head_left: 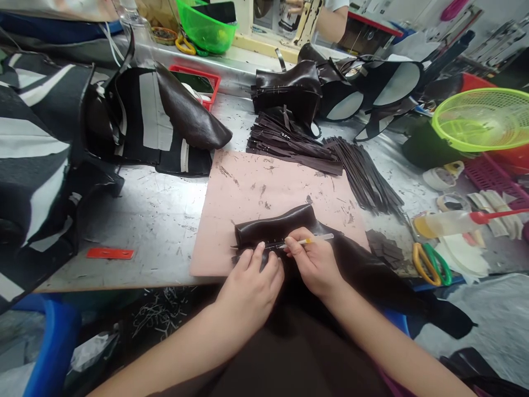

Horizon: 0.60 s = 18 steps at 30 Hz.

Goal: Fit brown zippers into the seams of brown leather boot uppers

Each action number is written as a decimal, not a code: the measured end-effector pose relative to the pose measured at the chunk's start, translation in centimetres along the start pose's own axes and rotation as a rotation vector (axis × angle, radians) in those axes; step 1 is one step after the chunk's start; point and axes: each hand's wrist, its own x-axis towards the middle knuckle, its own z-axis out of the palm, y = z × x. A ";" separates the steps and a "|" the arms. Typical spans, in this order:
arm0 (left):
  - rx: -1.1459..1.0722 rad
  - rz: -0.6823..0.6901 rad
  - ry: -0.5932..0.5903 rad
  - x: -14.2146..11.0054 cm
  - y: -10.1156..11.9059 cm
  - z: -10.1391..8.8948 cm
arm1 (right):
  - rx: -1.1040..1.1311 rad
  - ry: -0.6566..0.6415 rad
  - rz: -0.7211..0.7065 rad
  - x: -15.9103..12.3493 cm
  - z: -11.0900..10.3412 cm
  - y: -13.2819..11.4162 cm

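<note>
A dark brown leather boot upper [281, 223] lies on the pink cutting mat [231, 182], with short white marks along its edge. My right hand [314, 262] is closed in a writing grip around a slim pen [320, 238] with a whitish, see-through barrel and a yellow part. Its tip is at the leather, beside the row of marks. My left hand [254, 284] rests on the near part of the leather, fingers spread and slightly bent, just left of the pen tip. Its thumb is hard to make out. The leather trails off to the right past my right forearm.
Dark strips [285, 140] are bundled at the mat's back edge. More leather uppers [165, 110] lie left and behind. A red strip [109, 253] lies front left. Scissors [432, 263], a squeeze bottle [446, 224] and a green basket [487, 118] are right. A person's arm [333, 23] shows behind.
</note>
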 end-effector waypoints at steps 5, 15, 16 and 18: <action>-0.015 -0.006 -0.029 0.0 0.0 0.0 | -0.004 0.006 -0.002 0.1 -0.1 0.1; -0.202 -0.016 0.113 -0.9 -0.8 -0.2 | 0.094 0.110 -0.082 -1.9 -3.0 -3.0; -0.256 -0.018 0.175 -1.3 -1.3 -0.5 | 0.107 0.171 -0.127 -2.3 -4.5 -3.5; -0.324 -0.114 0.342 -2.1 -2.3 -0.9 | 0.043 0.275 -0.170 -2.4 -8.1 -3.6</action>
